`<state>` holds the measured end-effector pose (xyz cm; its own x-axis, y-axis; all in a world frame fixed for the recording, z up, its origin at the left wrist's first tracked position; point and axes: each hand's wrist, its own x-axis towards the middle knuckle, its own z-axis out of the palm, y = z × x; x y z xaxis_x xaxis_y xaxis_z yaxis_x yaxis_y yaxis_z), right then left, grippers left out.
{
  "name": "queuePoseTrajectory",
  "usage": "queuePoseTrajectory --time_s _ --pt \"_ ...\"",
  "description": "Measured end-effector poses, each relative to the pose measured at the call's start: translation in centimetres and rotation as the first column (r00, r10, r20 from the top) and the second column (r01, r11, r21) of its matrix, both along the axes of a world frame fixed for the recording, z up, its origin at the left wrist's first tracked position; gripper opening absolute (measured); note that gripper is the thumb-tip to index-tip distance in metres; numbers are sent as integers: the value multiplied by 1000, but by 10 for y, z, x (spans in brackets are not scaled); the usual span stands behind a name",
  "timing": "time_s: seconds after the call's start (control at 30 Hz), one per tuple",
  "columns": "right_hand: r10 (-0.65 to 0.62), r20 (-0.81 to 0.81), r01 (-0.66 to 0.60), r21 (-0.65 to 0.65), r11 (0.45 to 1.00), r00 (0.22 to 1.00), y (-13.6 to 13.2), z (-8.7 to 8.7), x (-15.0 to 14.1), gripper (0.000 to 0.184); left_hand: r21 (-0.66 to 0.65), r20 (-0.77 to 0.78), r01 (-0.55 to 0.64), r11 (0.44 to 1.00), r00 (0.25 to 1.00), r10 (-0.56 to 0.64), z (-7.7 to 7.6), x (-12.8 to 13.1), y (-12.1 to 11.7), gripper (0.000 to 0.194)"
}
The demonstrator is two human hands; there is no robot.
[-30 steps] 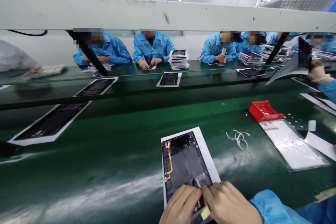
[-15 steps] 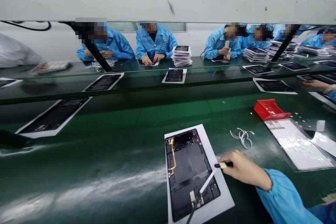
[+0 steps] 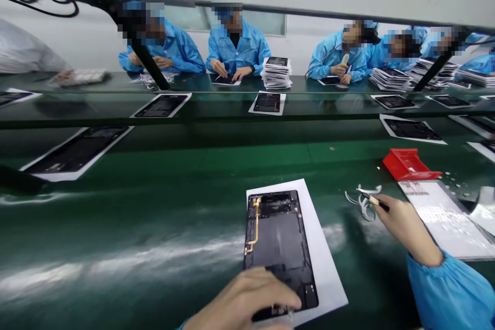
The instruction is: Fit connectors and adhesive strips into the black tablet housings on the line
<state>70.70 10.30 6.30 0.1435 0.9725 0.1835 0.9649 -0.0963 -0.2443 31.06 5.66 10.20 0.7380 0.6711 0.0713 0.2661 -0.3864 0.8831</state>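
Note:
An opened tablet casing [image 3: 280, 242] with an orange ribbon cable [image 3: 257, 221] lies on a white sheet [image 3: 327, 268]. My left hand [image 3: 247, 299] reaches over its lower end, with fingers bent towards the thumb. A small translucent bit shows at the fingertips, too unclear to name. Off to the right, my right hand [image 3: 406, 224] is closed on a slim cream-and-black tool [image 3: 374, 200]. The tool's tip is over a few curled white strips [image 3: 365, 209] on the green table; I cannot tell whether it grips one.
A red tray [image 3: 410, 165] and a plastic-covered white sheet [image 3: 444, 211] lie to the right. Other tablet casings on paper, such as one at the left [image 3: 77, 154], rest along the green table [image 3: 154, 216]. Co-workers in blue sit beyond the raised shelf, beside stacks [image 3: 276, 75].
My right hand has moved right from the casing to the curled strips. The white strip stretched off the casing no longer shows there. My left hand has come into view over the casing's lower end.

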Motion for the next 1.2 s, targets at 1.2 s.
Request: queuePoseTrajectory --time_s 1.2 --pt "645 -240 -667 -12 745 725 -32 -59 -154 37 273 -261 -275 922 901 347 -87 19 113 14"
